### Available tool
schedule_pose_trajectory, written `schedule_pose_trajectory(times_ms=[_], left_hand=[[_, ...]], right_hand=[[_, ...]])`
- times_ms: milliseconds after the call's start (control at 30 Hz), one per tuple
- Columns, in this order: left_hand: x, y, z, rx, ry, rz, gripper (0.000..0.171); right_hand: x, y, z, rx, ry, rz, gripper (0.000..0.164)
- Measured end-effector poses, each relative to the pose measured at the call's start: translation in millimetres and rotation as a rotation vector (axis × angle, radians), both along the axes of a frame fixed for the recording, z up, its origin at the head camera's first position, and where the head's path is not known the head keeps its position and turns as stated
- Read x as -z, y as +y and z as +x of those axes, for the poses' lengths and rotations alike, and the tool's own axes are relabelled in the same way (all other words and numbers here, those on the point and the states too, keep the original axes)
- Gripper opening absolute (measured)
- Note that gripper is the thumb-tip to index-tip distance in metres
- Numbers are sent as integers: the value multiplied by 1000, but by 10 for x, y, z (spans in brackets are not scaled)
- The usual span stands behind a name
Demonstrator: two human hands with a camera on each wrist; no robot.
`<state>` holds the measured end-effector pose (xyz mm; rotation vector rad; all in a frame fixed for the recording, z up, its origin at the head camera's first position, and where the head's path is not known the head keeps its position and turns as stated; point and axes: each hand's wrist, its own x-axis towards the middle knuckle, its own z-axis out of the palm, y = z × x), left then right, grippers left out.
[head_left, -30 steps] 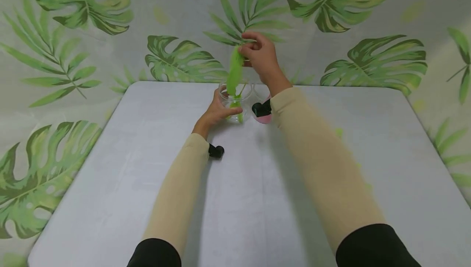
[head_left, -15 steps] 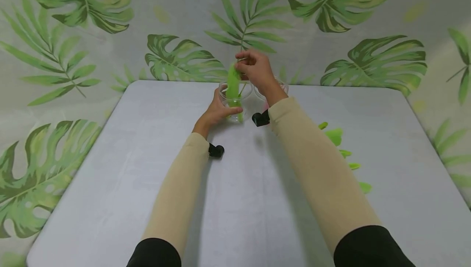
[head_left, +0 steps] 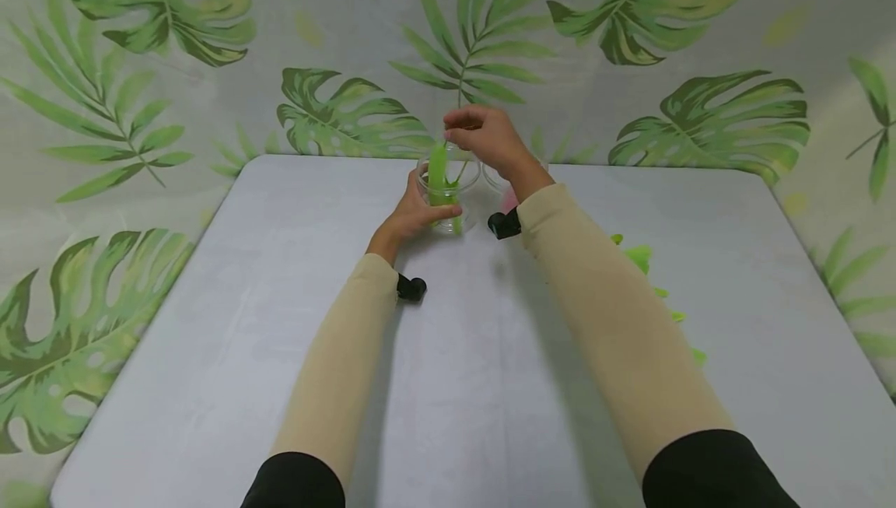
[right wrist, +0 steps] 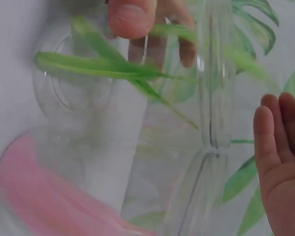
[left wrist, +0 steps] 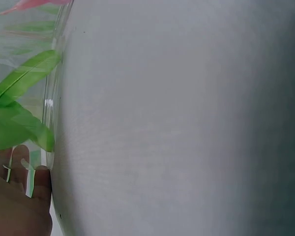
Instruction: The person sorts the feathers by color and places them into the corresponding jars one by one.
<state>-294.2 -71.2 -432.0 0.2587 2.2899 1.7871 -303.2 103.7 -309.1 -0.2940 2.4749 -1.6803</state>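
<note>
My left hand (head_left: 413, 208) grips a clear jar (head_left: 467, 195) near the far table edge, thumb along its near side. Inside the jar, green feathers (right wrist: 98, 71) lean across each other. One more green feather (head_left: 437, 166) stands in the jar's mouth, its upper end rising past the rim. Over the jar, my right hand (head_left: 490, 138) has its thumb and index fingertips right at that end, pinching it. The other fingers of this hand (right wrist: 282, 132) are extended in the right wrist view.
A second clear jar (head_left: 495, 177) stands right beside the first, with a pink feather (right wrist: 64, 196) inside. Several green feathers (head_left: 638, 256) lie on the white table (head_left: 294, 321), partly hidden by the right sleeve (head_left: 616, 290). Behind hangs a leaf-print cloth (head_left: 350, 18).
My right hand has come down towards the jar, lowering the green feather through its mouth. My left hand keeps its grip on the jar in the same place.
</note>
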Motion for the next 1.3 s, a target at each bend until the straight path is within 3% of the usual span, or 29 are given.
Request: schedule_pose_trajectory(times_ms=[300,533,700,867,1067,1300], left_hand=[[8,19,4,19,12,59,99],[-29,16,8,7,0,52,96],[-34,26,4,15,-3,41,96],[-4,34,5,8,1,41,96],[4,44,-1,16,-8,39,98],[-23,40,-1,11,-30,50,100]], right_hand=[[-89,228,49,-33,113,150,34],[-196,670,222,-72,218,270,33],[-182,953,395,-91,265,333,30],[-23,1238,604,-127,309,425,24],[383,1732,856,-244,341,697,18],[706,1969,959,-369,285,847,17]])
